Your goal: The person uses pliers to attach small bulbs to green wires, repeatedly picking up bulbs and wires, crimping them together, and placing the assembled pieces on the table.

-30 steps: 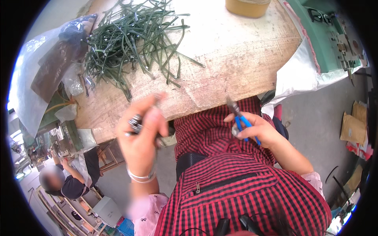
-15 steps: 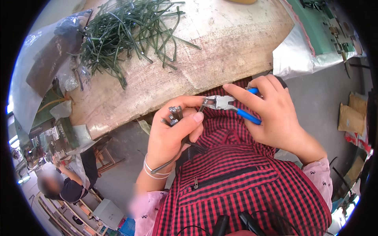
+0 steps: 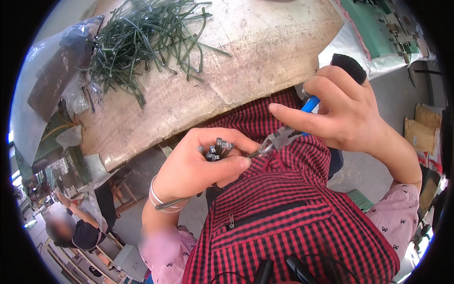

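My left hand (image 3: 187,163) is closed round several dark cords, whose shiny cut ends (image 3: 218,149) stick up from the fist. Between its thumb and forefinger a single dark cord (image 3: 256,153) points out to the right. My right hand (image 3: 347,113) grips blue-handled pliers (image 3: 283,137) with its forefinger stretched along them. The jaws meet the tip of that single cord; whether they are closed on it is too small to tell. Both hands are in front of the red-and-black checked apron (image 3: 283,189), just off the table's near edge.
A heap of dark green cords (image 3: 142,42) lies on the worn table (image 3: 255,61), beside clear plastic sheeting (image 3: 52,71) on the left. Green equipment (image 3: 378,28) stands at the far right. Brown sacks (image 3: 421,130) rest on the floor. Another person (image 3: 85,227) works at the lower left.
The pliers have tilted and dropped slightly to the right, while my right hand has moved right and up. My left hand has shifted a little left and turned, showing more cord ends.
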Available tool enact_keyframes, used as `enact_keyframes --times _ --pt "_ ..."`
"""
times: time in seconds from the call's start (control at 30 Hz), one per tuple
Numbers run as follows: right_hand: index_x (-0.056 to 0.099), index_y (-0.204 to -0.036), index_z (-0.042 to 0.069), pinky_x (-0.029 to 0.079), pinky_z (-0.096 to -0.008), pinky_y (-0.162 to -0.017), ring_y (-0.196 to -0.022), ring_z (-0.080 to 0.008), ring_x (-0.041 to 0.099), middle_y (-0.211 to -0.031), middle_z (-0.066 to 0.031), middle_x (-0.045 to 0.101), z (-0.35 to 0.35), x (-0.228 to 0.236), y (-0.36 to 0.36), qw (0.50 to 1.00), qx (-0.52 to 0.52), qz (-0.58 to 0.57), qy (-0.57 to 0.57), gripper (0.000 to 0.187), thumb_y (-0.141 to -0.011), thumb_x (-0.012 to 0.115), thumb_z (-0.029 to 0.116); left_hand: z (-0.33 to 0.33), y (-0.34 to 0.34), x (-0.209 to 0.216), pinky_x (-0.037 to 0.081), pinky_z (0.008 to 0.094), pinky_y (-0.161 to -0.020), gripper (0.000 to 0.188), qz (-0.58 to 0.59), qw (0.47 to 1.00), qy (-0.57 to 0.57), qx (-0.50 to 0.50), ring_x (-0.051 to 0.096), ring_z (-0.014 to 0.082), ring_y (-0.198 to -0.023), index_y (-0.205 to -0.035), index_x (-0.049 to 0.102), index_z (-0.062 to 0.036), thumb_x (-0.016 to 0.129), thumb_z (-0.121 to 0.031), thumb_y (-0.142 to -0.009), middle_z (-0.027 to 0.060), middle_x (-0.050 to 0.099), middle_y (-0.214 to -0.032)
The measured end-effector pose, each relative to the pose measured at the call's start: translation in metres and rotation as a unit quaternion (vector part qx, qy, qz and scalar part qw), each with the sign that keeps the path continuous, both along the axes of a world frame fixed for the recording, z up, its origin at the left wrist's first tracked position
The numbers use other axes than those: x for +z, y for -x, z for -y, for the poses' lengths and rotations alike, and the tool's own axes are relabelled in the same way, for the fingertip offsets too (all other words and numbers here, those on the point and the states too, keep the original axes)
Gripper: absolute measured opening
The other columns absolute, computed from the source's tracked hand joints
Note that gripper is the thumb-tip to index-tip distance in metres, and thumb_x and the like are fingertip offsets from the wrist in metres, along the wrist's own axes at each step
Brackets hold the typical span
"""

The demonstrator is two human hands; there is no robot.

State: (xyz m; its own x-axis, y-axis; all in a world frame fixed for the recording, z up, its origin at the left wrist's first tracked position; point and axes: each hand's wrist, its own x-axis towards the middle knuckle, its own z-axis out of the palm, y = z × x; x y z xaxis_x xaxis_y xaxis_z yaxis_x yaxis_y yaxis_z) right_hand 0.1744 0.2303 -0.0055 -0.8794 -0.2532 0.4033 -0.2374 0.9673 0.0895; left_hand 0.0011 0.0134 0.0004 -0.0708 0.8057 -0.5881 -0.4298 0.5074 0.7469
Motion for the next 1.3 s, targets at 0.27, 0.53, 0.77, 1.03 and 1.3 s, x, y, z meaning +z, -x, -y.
enact_keyframes --times 0.27,0.53,0.77,1.03,1.3 --pt "0.069 -0.106 0.025 0.036 -0.0328 -0.049 -0.070 -0.0211 0.050 -0.079 -0.0011 0.048 0.012 -0.022 -0.014 0.978 -0.023 0.084 0.190 0.047 -0.062 0.068 0.009 0.003 0.002 -0.006 0.026 0.0224 -0.040 0.028 0.054 0.998 -0.038 0.020 0.043 0.0057 -0.044 -0.101 0.069 0.0113 0.071 0.000 -0.076 0.0041 0.061 -0.062" --pt "0.069 -0.106 0.023 0.040 -0.0348 -0.053 -0.076 -0.0217 0.054 -0.078 -0.0010 0.047 0.013 -0.018 -0.007 0.988 -0.098 0.081 0.086 0.046 -0.063 0.067 0.005 -0.004 0.000 -0.022 0.024 0.0212 -0.042 0.027 -0.010 0.998 -0.022 0.054 0.040 0.0040 -0.045 -0.105 0.069 0.0079 0.067 0.000 -0.079 0.0002 0.054 -0.057" --pt "0.065 -0.116 0.011 0.044 -0.0291 -0.072 -0.078 -0.0166 0.053 -0.083 -0.0015 0.054 0.022 -0.055 -0.035 0.763 -0.086 0.170 0.617 0.050 -0.069 0.062 -0.004 -0.002 -0.008 -0.014 0.043 0.0192 -0.042 0.020 0.126 0.978 -0.148 0.073 0.062 0.0113 -0.058 -0.114 0.057 0.0018 0.058 -0.008 -0.096 0.0079 0.066 -0.084" --pt "0.058 -0.128 0.008 0.046 -0.0253 -0.082 -0.089 -0.0096 0.052 -0.097 0.0014 0.053 0.043 -0.057 -0.040 0.530 -0.142 0.284 0.787 0.055 -0.074 0.066 0.000 -0.097 0.073 -0.085 0.049 0.0322 -0.054 0.018 -0.858 0.442 -0.231 -0.125 0.062 0.0210 -0.061 -0.093 0.066 -0.0115 0.065 -0.006 -0.076 0.0017 0.059 -0.074" --pt "0.045 -0.145 0.007 0.044 -0.0371 -0.102 -0.115 -0.0227 0.057 -0.138 -0.0121 0.055 0.051 -0.077 -0.057 0.553 -0.145 0.353 0.740 0.071 -0.080 0.074 0.013 -0.086 0.043 0.006 0.050 0.0235 -0.060 0.020 -0.552 0.681 -0.343 0.338 0.063 0.0116 -0.077 -0.103 0.068 -0.0025 0.065 0.005 -0.085 0.0041 0.067 -0.093"
